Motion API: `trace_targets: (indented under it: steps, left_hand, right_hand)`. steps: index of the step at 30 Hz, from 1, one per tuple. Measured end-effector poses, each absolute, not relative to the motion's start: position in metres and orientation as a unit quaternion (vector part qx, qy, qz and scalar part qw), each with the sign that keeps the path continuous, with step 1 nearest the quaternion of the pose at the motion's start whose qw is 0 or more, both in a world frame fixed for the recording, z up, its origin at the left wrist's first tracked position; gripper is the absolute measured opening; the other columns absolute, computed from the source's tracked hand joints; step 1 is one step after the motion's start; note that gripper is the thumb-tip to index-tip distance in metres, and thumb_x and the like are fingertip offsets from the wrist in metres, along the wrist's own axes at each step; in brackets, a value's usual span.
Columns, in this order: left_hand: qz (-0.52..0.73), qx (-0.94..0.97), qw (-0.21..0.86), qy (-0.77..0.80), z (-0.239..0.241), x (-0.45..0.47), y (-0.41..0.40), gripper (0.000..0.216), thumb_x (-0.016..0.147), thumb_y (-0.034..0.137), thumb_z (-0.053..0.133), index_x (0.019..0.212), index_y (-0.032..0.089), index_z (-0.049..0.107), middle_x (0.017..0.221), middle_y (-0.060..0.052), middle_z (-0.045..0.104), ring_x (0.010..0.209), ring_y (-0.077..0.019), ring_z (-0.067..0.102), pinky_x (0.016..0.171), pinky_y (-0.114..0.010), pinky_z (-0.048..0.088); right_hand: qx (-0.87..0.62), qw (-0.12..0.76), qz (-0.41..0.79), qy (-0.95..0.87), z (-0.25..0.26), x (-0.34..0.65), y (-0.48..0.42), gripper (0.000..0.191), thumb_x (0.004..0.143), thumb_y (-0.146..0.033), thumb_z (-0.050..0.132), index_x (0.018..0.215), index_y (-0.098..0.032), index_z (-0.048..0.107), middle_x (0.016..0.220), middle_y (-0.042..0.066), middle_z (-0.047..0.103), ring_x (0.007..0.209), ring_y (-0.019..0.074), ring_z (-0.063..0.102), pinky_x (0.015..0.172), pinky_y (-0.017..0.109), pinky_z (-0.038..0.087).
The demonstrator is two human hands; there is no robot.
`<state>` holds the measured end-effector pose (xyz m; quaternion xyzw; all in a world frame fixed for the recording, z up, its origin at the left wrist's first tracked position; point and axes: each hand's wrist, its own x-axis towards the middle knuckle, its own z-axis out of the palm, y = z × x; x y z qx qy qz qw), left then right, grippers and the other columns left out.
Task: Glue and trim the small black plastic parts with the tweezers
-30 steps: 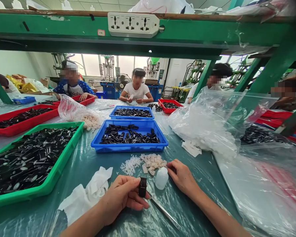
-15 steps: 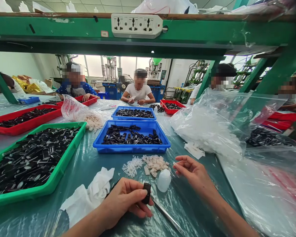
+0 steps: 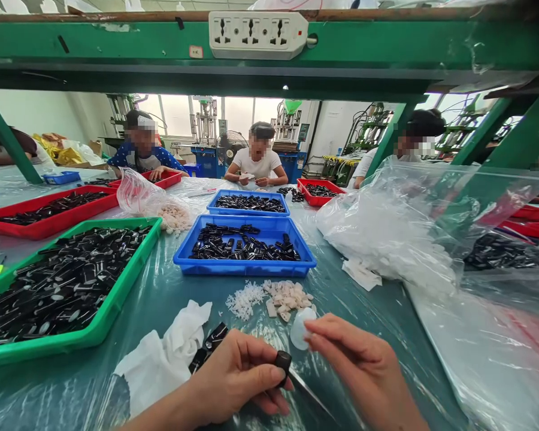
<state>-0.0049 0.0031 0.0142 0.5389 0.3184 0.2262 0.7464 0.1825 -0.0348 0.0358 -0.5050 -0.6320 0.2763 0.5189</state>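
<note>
Between the thumb and fingers of my left hand (image 3: 247, 374) is a small black plastic piece (image 3: 282, 362), its end facing up. A slim metal tool with a pointed end (image 3: 312, 392) shows beside that hand; whether the hand holds it I cannot tell. My right hand (image 3: 359, 365) has its thumb and forefinger pinched together at the edge of a small white plastic bottle (image 3: 299, 335). What sits in the pinch, if anything, is too small to make out. Behind the bottle lie beige pieces (image 3: 290, 296) and small clear-white bits (image 3: 243, 300).
A blue tray (image 3: 247, 269) of black pieces stands ahead, and a green tray (image 3: 130, 278) at left. White cloth (image 3: 161, 359) and loose black pieces (image 3: 215, 336) lie by my left hand. A large clear bag (image 3: 386, 233) fills the right. Several people sit opposite, beneath a green beam (image 3: 117, 48).
My right hand has come down and closer to my left, its fingertips now overlapping the bottle. My left hand has shifted slightly right and tilted the black piece. The view has shifted a little.
</note>
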Motion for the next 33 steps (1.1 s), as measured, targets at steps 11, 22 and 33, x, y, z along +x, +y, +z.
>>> trace_targets:
  steps: [11,22,33]
  left_hand:
    - [0.203,0.561,0.742,0.305,0.014,-0.003,0.000,0.028,0.071,0.035,0.064,0.076,0.008,0.068,0.060,-0.005,0.063,0.060,-0.0132,0.064,0.056,-0.017,0.049]
    - [0.211,0.558,0.744,0.302,0.015,-0.004,0.000,0.030,0.072,0.038,0.064,0.071,0.008,0.064,0.057,-0.003,0.058,0.057,-0.0119,0.062,0.053,-0.016,0.049]
    - [0.202,0.578,0.724,0.318,0.012,-0.007,0.001,0.027,0.074,0.035,0.061,0.069,0.009,0.062,0.055,-0.002,0.058,0.054,-0.0121,0.062,0.051,-0.017,0.048]
  right_hand:
    - [-0.408,0.525,0.276,-0.694,0.019,0.167,-0.039,0.013,0.075,-0.014,0.063,0.077,-0.022,0.072,0.069,0.003,0.067,0.060,0.0128,0.062,0.056,0.021,0.051]
    - [-0.374,0.515,0.251,-0.729,0.012,0.170,-0.039,0.033,0.074,-0.008,0.063,0.098,-0.029,0.069,0.078,0.002,0.069,0.065,0.0139,0.064,0.058,0.022,0.054]
    - [-0.402,0.457,0.210,-0.765,0.012,0.171,-0.039,0.022,0.079,-0.016,0.059,0.094,-0.026,0.070,0.076,0.003,0.068,0.066,0.0137,0.063,0.059,0.021,0.053]
